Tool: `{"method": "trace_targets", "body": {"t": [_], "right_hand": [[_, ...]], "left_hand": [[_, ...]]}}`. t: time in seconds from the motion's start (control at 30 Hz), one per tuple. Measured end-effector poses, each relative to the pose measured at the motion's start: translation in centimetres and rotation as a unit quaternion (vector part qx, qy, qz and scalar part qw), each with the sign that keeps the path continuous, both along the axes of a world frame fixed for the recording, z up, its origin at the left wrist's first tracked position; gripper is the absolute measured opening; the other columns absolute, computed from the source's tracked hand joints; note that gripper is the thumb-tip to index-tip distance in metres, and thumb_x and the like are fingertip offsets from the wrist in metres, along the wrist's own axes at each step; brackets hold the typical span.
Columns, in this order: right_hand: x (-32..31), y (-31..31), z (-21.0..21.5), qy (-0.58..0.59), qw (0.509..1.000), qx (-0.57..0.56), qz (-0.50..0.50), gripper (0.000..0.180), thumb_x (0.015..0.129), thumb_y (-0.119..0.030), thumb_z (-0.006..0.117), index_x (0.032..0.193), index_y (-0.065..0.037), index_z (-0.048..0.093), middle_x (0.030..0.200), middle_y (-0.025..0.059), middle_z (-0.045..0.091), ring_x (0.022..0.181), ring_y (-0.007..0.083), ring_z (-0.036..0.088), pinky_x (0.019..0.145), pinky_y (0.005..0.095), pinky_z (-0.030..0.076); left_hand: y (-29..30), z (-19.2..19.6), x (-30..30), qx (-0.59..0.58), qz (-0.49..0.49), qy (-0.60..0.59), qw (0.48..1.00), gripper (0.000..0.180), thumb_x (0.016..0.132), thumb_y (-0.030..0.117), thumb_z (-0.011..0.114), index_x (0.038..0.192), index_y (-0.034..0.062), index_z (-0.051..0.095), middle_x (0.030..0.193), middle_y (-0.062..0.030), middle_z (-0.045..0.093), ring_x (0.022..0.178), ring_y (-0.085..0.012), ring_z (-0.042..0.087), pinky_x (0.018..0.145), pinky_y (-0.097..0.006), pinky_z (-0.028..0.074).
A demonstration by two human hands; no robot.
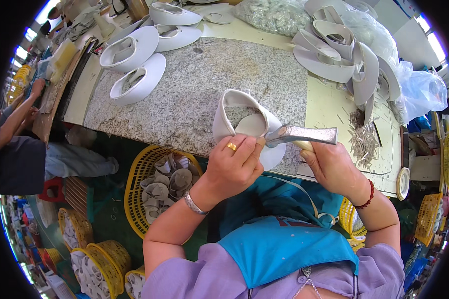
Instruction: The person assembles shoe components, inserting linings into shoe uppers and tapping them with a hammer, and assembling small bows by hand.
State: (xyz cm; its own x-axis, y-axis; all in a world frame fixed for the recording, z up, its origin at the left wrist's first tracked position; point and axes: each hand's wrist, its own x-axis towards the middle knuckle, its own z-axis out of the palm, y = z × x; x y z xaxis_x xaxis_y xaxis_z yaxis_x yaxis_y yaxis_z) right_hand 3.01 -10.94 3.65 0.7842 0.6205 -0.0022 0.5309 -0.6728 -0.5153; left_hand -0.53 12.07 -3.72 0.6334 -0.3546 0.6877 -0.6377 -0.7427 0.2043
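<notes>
On the speckled stone slab (184,94) lies a pale grey piece (227,112) that looks like a shoe upper, its looped opening edged with a raised rim. My left hand (232,167) pinches its near edge, fingertips close together. A hammer is in my right hand (332,167), fingers wrapped round its light handle. The metal hammer head (304,134) is over the upper's right side, close to my left fingertips; whether it touches the upper I cannot tell. My palm hides most of the handle.
More uppers (137,79) stand at the slab's far left. Others are heaped (334,50) at the far right, near a clear plastic bag (424,89) and a pile of thin metal-like slivers (364,142). A yellow basket (132,184) of pieces sits below left. Another person's arm (17,117) is at left.
</notes>
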Motion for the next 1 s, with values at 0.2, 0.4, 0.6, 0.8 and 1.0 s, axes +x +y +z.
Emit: {"method": "trace_targets", "body": {"t": [0.2,0.4,0.6,0.8,1.0], "right_hand": [[0.2,0.0,0.0,0.003,1.0,-0.007,0.0,0.02,0.093,-0.022,0.054,0.101,-0.005,0.062,0.066,0.0162,0.059,0.062,0.038,0.059,0.057,0.0464,0.048],[0.1,0.0,-0.3,-0.01,1.0,-0.014,-0.006,0.02,0.093,-0.022,0.055,0.101,-0.005,0.062,0.066,0.0166,0.06,0.063,0.0382,0.06,0.058,0.0465,0.048],[0.2,-0.3,-0.3,-0.027,0.999,0.002,0.016,0.022,0.093,-0.02,0.054,0.107,-0.005,0.062,0.069,0.0178,0.06,0.064,0.0388,0.06,0.059,0.0465,0.048],[0.0,0.2,1.2,-0.084,0.99,0.117,0.005,0.026,0.09,-0.018,0.058,0.111,-0.003,0.061,0.074,0.0184,0.061,0.068,0.0371,0.061,0.061,0.0437,0.049],[0.6,1.2,0.3,-0.05,0.998,-0.001,0.039,0.021,0.092,-0.019,0.057,0.104,-0.003,0.063,0.078,0.0179,0.062,0.069,0.0361,0.061,0.061,0.044,0.049]], "left_hand": [[0.1,-0.1,0.3,-0.02,-0.021,0.004,1.0,0.03,0.062,-0.001,0.062,0.091,-0.0053,0.067,0.089,-0.0101,0.06,0.081,-0.0249,0.063,0.071,-0.036,0.051],[0.2,-0.2,0.4,-0.044,-0.032,0.008,0.998,0.03,0.062,-0.001,0.063,0.091,-0.0053,0.067,0.089,-0.0096,0.06,0.082,-0.0247,0.063,0.071,-0.036,0.05],[0.5,0.2,0.0,0.006,-0.026,0.045,0.999,0.027,0.062,0.001,0.063,0.089,-0.0018,0.068,0.09,-0.0081,0.059,0.085,-0.024,0.064,0.071,-0.035,0.048],[-0.4,-1.0,-0.9,-0.035,0.09,-0.026,0.995,0.019,0.07,0.006,0.066,0.09,0.0065,0.066,0.092,-0.0039,0.065,0.096,-0.0237,0.063,0.082,-0.035,0.042],[-0.4,-1.5,-1.1,-0.062,0.119,-0.025,0.991,0.029,0.072,0.01,0.069,0.099,0.0074,0.062,0.094,-0.0027,0.068,0.106,-0.0236,0.058,0.085,-0.037,0.041]]}}
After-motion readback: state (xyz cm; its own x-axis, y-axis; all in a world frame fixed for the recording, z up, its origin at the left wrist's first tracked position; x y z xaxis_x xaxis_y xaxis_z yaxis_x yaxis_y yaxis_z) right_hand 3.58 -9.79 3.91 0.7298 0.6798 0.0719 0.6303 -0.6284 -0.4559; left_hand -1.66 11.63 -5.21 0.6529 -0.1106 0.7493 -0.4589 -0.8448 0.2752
